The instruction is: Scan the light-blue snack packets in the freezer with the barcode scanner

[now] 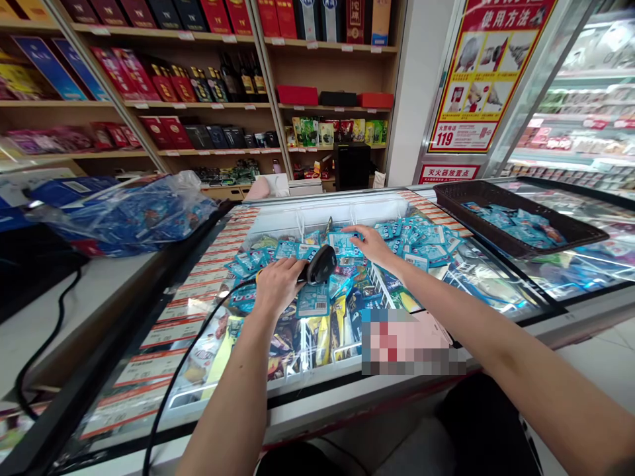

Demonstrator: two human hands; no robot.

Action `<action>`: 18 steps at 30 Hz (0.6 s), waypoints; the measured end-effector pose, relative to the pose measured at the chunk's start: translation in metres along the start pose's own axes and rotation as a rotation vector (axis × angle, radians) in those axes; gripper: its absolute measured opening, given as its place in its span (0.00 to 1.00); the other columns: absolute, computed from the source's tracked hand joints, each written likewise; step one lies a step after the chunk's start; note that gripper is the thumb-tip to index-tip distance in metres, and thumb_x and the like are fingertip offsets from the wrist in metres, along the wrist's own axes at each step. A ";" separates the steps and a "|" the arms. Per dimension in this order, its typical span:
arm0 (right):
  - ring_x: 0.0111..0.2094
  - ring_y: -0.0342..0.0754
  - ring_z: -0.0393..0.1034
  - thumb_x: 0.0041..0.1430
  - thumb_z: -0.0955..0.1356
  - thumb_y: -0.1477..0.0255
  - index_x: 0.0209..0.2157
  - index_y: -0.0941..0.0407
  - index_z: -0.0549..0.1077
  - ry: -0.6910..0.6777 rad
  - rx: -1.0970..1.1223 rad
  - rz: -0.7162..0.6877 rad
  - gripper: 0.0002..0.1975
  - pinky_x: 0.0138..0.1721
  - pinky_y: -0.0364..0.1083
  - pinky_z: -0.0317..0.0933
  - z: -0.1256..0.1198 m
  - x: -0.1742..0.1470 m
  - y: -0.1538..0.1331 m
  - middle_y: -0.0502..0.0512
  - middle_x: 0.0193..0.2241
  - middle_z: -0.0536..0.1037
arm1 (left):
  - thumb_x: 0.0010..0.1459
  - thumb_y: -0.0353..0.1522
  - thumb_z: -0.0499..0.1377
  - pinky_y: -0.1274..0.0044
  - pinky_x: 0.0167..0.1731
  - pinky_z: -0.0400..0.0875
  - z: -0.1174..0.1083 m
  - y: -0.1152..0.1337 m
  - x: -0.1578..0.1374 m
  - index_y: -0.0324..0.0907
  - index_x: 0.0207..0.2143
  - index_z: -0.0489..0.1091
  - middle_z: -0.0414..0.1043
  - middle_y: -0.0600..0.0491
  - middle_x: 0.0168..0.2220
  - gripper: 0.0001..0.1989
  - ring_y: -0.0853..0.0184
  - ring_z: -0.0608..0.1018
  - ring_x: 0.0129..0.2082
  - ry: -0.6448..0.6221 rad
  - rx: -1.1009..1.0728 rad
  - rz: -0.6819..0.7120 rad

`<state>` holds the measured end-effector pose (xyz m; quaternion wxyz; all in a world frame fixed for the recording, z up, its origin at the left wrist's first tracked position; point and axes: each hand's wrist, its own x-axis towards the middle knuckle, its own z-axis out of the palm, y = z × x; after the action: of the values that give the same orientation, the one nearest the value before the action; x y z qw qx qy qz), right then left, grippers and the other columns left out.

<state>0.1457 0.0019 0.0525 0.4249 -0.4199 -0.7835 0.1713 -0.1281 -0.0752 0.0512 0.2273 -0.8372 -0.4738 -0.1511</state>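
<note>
My left hand [278, 283] is wrapped round the handle of a black barcode scanner [322, 264], whose head points right over the freezer's glass top. A black cable [196, 344] trails from it toward the lower left. My right hand [370, 243] has its fingers at the edge of a small blue snack packet [342, 246], gripping it just beyond the scanner head. Many similar blue packets [426, 241] lie loose on the glass around both hands. One blue packet [313, 303] with its barcode facing up lies below the scanner.
A dark brown tray [550, 248] with more blue packets stands on the right. Clear plastic bags [163, 205] of blue packets lie on the left counter. A phone-like pink item [431, 330], partly blurred, rests at the front edge. Stocked shelves [198, 106] stand behind.
</note>
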 end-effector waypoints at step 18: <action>0.48 0.49 0.68 0.59 0.61 0.75 0.49 0.54 0.72 0.012 -0.030 0.007 0.18 0.52 0.50 0.59 -0.008 -0.008 -0.021 0.54 0.49 0.75 | 0.55 0.35 0.58 0.70 0.38 0.65 -0.002 0.003 0.001 0.44 0.46 0.68 0.74 0.47 0.38 0.15 0.57 0.75 0.42 -0.006 -0.013 -0.034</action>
<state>0.1437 -0.0174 0.0667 0.4225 -0.4301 -0.7820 0.1585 -0.1249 -0.0773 0.0529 0.2180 -0.8310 -0.4876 -0.1554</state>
